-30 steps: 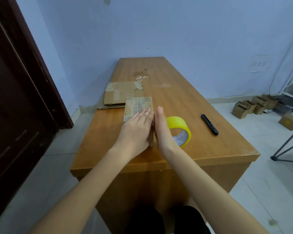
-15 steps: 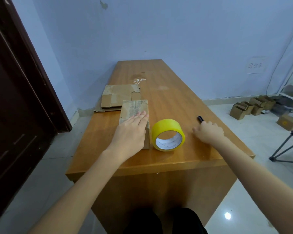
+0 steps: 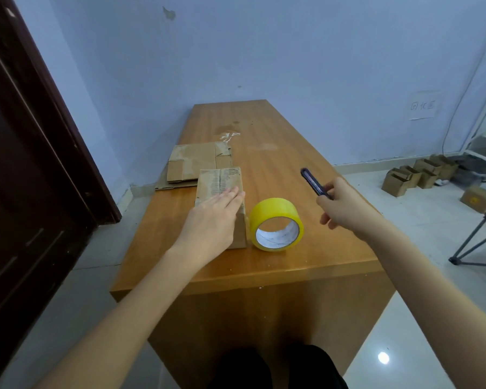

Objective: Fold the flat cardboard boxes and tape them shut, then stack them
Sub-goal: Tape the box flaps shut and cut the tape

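Left hand flat on box, pinning flaps; right hand gripping cutter, likely for tape.

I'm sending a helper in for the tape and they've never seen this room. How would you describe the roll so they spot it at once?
Go to the long wooden table against the blue wall and look at its near end. The yellow tape roll stands on edge there, just right of the folded cardboard box under the left hand. It is the only bright yellow, ring-shaped thing among brown cardboard.
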Action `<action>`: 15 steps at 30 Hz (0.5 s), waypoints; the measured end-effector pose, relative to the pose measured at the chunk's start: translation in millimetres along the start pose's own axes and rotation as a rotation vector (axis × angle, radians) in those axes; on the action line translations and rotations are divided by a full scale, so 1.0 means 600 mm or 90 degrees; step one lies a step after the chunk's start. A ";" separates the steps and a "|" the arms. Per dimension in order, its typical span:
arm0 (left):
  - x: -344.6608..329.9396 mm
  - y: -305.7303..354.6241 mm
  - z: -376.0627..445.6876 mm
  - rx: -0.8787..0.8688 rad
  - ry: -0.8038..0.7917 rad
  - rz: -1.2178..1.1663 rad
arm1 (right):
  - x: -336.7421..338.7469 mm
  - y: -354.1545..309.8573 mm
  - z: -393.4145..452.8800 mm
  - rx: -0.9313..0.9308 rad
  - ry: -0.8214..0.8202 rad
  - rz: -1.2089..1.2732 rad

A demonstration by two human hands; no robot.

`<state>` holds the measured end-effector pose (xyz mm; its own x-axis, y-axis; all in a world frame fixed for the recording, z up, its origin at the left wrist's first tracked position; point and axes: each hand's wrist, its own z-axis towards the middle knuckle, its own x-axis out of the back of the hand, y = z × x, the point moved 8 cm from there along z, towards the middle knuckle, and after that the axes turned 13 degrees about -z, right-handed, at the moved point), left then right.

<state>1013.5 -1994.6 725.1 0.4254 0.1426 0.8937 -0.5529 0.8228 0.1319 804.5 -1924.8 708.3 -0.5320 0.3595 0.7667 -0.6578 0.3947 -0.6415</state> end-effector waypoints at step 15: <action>0.008 -0.010 -0.003 0.017 -0.022 -0.032 | -0.107 -0.105 -0.122 0.125 -0.105 -0.015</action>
<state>1019.9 -1997.9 728.0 0.4285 0.0812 0.8999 -0.5503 0.8134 0.1887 919.0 -1910.9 697.9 -0.5839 0.2033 0.7860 -0.7540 0.2233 -0.6178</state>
